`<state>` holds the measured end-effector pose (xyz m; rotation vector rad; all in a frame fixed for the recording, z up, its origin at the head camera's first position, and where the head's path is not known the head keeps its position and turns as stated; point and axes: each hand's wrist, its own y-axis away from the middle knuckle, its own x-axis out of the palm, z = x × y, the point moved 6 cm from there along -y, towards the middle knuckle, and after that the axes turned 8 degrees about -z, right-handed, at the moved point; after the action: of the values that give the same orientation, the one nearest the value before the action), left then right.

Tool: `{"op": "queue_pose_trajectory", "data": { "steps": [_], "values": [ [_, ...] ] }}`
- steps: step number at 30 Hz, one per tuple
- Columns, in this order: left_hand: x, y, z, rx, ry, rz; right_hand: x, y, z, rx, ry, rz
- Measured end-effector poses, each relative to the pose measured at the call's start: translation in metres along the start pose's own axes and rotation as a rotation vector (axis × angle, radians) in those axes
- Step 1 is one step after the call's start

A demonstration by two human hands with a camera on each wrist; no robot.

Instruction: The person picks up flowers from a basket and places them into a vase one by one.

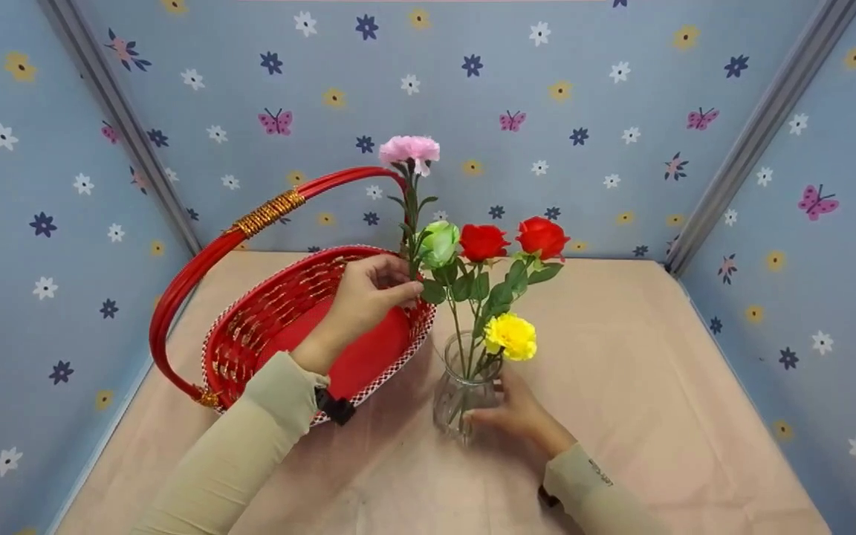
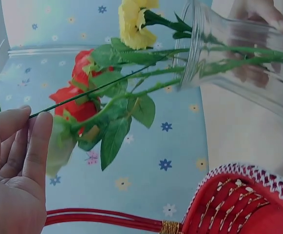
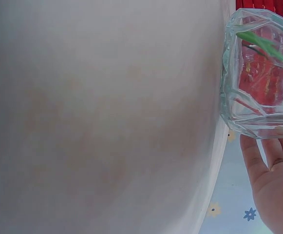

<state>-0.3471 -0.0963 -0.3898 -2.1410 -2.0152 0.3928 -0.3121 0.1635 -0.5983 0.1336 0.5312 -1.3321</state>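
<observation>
My left hand pinches the thin green stem of a pink carnation, which stands upright above the other flowers. In the left wrist view that stem slants from the fingertips towards the vase mouth; its lower end is hard to make out. My right hand grips the clear glass vase from its right side, thumb in front. Out of the vase rise two roses, one red rose and another red rose, plus a pale green rose and a yellow carnation that leans over the rim.
A red woven basket with a tall arched handle stands on the left, under my left forearm. Pale cloth covers the table. Blue patterned panels enclose the back and both sides.
</observation>
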Motion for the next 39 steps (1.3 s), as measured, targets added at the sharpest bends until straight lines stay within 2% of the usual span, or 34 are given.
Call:
{"op": "queue_pose_trajectory", "data": {
  "steps": [7,14,21,24,29,39],
  "values": [
    [0.018,0.005,0.001,0.028,0.029,-0.037,0.0,-0.001,0.002,-0.048,0.003,-0.02],
    [0.026,0.017,0.009,0.081,-0.083,-0.133,0.0,0.0,0.003,-0.037,-0.016,-0.019],
    [0.037,0.027,0.021,0.086,-0.094,-0.152,0.0,-0.001,0.002,-0.032,-0.007,-0.018],
    [0.04,0.031,0.029,0.087,-0.088,-0.175,0.0,-0.001,0.001,-0.028,-0.007,-0.013],
    [0.042,0.035,0.038,0.051,-0.107,-0.214,0.0,-0.001,-0.001,-0.026,-0.004,-0.011],
    [0.041,0.038,0.053,0.059,-0.244,-0.275,0.0,-0.002,-0.001,-0.027,0.017,0.006]
  ]
}}
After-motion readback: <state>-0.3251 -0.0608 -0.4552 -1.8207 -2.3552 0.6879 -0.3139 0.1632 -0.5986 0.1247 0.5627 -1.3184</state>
